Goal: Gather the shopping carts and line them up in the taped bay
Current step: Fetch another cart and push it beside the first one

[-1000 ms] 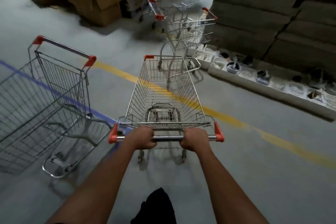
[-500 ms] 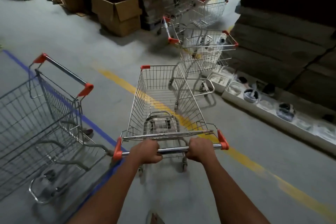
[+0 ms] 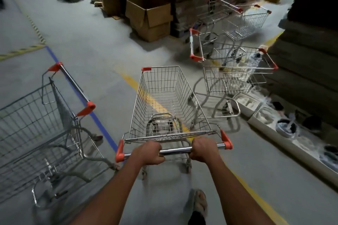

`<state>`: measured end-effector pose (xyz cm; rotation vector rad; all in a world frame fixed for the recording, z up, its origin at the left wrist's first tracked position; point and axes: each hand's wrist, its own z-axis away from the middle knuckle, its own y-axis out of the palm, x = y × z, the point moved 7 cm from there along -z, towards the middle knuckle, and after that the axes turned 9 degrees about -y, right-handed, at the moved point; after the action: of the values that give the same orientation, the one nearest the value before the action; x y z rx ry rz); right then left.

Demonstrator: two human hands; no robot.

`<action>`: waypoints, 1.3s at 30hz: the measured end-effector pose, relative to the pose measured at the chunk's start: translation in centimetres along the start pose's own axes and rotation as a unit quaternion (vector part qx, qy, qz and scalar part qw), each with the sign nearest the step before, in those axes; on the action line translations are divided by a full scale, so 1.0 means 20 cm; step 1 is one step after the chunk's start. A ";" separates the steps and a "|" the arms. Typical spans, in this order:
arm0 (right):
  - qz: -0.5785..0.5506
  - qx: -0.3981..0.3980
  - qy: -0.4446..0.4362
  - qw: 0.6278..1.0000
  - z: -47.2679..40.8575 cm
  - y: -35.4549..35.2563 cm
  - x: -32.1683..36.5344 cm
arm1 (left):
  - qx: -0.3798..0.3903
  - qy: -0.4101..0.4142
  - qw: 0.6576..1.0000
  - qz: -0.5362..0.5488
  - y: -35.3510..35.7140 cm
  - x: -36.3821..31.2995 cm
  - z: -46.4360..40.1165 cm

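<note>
Parked cart (image 3: 45, 124) beside the blue tape line (image 3: 82, 97). Left hand (image 3: 149, 153) and right hand (image 3: 204, 150) both clench the handle bar (image 3: 175, 151) of the pushed cart (image 3: 168, 104), its long axis running straight ahead; stray carts (image 3: 236, 71) stand forward-right.

Shiny wire-metal cart (image 3: 170, 100), glossy chrome handle bar (image 3: 175, 150), orange plastic end caps (image 3: 119, 153), matt concrete floor (image 3: 95, 45)

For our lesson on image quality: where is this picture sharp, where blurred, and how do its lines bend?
Head view: sharpest on the pushed cart and both hands, left hand, right hand; the far carts and tray row smear with motion; wide-angle bowing curves the blue tape and edges; dim light.
</note>
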<state>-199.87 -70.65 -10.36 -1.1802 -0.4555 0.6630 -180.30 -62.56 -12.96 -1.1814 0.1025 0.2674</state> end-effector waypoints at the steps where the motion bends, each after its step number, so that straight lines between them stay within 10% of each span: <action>1: 0.002 -0.001 -0.008 1.000 -0.08 -0.02 -0.04 | -0.003 -0.010 1.000 0.004 -0.03 0.01 -0.06; 39: 0.144 -0.022 -0.288 0.946 -3.33 -1.11 -0.16 | -0.073 -0.349 0.923 0.147 -1.16 1.34 -2.04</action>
<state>-154.08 -124.05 -11.13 -1.0920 -0.7984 1.2709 -146.04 -104.28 -13.47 -1.1527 -0.3759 0.9614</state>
